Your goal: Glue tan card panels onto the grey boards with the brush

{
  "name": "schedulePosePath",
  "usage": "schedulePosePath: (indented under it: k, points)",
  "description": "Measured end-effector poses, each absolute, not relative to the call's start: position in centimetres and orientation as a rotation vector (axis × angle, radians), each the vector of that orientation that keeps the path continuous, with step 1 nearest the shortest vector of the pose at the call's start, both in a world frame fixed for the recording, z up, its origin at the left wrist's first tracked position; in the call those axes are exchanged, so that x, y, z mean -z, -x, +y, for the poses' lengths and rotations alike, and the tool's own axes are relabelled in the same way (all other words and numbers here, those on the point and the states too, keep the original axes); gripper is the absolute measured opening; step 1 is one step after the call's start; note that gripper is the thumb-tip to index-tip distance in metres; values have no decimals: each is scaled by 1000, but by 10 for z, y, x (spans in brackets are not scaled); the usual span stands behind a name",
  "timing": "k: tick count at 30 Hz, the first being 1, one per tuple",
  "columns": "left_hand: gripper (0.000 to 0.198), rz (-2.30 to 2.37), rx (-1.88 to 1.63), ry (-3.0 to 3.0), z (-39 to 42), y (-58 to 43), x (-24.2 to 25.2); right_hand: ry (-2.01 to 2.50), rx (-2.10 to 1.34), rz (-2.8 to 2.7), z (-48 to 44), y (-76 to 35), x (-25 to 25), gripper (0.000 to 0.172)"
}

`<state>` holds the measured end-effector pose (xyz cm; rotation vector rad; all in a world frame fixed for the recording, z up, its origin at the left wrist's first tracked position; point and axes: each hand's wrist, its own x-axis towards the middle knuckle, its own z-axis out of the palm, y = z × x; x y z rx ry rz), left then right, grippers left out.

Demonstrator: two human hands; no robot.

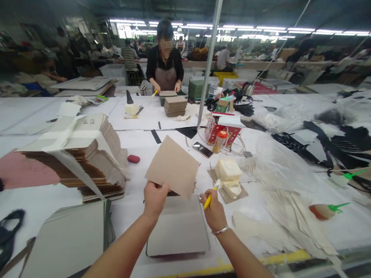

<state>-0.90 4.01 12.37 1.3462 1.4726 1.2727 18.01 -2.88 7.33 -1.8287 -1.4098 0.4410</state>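
My left hand [156, 200] grips the near corner of a tan cardboard sheet [173, 165], which is held tilted above the table. My right hand [213, 208] is closed around a yellow-handled brush [208, 200]; its whitish tip points up toward a cream-coloured glue container [228, 170]. Below both hands lies a grey rectangular panel [176, 230] with a dark edge, partly covered by the cardboard. The container stands on a piece of board [241, 195] just right of my right hand.
A strapped stack of boards [71, 148] stands at left, with grey panels [62, 237] in front. Fabric strips [296, 215] and a green-nozzled bottle [324, 211] lie right. A phone [202, 149] and a jar [220, 141] sit beyond. A co-worker [164, 65] stands across the table.
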Motion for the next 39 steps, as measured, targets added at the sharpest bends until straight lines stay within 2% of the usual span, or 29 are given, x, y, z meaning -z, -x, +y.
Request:
schedulePosePath:
  k: [5,9,12,16,20,25,39]
  points:
    - [41,1153,-1257,-875,3,5,-113,1744,-508,-1317,-29,-169,-62,26]
    - [42,1111,-1260,-770,-16,19,-93,1642,-616,-1294,-45,-181,-49,28]
    - [36,1249,-1269,-728,-31,44,-64,1680,-634,-1340,-64,-191,-34,29]
    - [34,1511,-957,-915,-55,79,-22,1767,-686,-1457,-88,-199,-8,27]
    - [34,1706,-702,-1341,-65,96,1,1841,-673,-1542,-97,-198,12,27]
    - [36,1778,-600,-1588,-56,99,8,1907,-644,-1560,-91,-194,23,26]
    - [37,1723,-511,-1352,-38,103,26,1992,-661,-1610,-83,-192,19,23]
